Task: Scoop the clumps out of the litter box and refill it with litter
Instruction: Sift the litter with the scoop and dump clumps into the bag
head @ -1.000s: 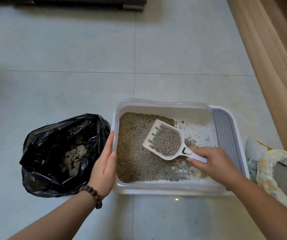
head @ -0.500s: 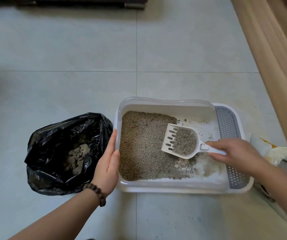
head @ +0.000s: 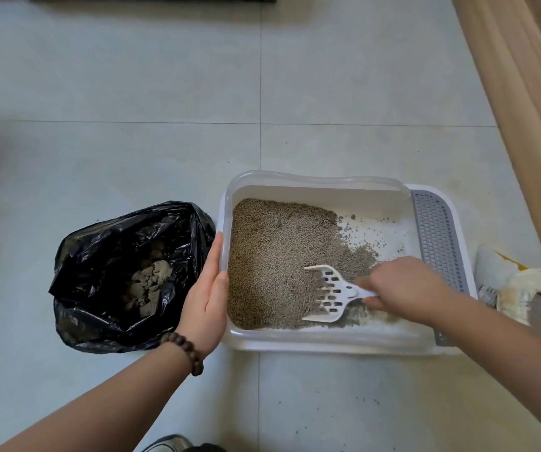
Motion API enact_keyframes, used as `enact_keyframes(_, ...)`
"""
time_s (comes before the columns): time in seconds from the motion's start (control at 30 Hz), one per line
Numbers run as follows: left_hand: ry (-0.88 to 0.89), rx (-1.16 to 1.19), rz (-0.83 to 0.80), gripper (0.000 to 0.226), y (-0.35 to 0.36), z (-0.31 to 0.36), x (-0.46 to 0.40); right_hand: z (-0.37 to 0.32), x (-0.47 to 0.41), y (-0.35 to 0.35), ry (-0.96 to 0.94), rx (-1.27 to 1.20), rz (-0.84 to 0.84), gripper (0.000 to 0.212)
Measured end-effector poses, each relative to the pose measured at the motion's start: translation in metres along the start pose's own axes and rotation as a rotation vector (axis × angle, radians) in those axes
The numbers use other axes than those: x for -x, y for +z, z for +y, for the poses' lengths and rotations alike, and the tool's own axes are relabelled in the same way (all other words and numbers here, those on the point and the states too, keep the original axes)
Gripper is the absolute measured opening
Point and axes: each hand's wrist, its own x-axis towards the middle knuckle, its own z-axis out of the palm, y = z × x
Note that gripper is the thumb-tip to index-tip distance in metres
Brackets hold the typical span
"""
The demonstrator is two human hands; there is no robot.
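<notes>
Right hand (head: 406, 288) grips the scoop (head: 329, 295); left hand (head: 209, 288), fingers straight, steadies the litter box (head: 315, 337) at 9 o'clock. A hard flick could spray litter (head: 272, 252) onto the floor (head: 132, 125).

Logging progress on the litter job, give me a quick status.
Left hand flat against litter box wall. Right hand grips scoop, empty, tipped in the litter. Clumps in black bag. Nothing blocking.

Pale grey floor tiles (head: 132, 93); wooden furniture (head: 523, 76) along right edge.
</notes>
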Motion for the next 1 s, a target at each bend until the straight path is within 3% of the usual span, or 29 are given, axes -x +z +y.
enact_keyframes(0.23,-0.02,0.022,-0.009,0.055,0.002,0.004,0.001,-0.062,-0.041,-0.015,-0.069,-0.096,0.032,0.019)
enact_keyframes(0.47,-0.031,0.049,-0.016,0.058,0.002,0.004,0.0,-0.05,-0.055,0.001,-0.105,-0.529,0.033,0.01)
enact_keyframes(0.7,-0.031,0.07,-0.019,0.054,0.0,0.002,0.0,-0.041,-0.061,0.012,-0.131,-0.82,0.082,0.026)
enact_keyframes(1.0,-0.026,0.063,-0.026,0.054,0.0,-0.001,-0.001,-0.033,-0.053,0.022,-0.094,-0.975,0.138,0.03)
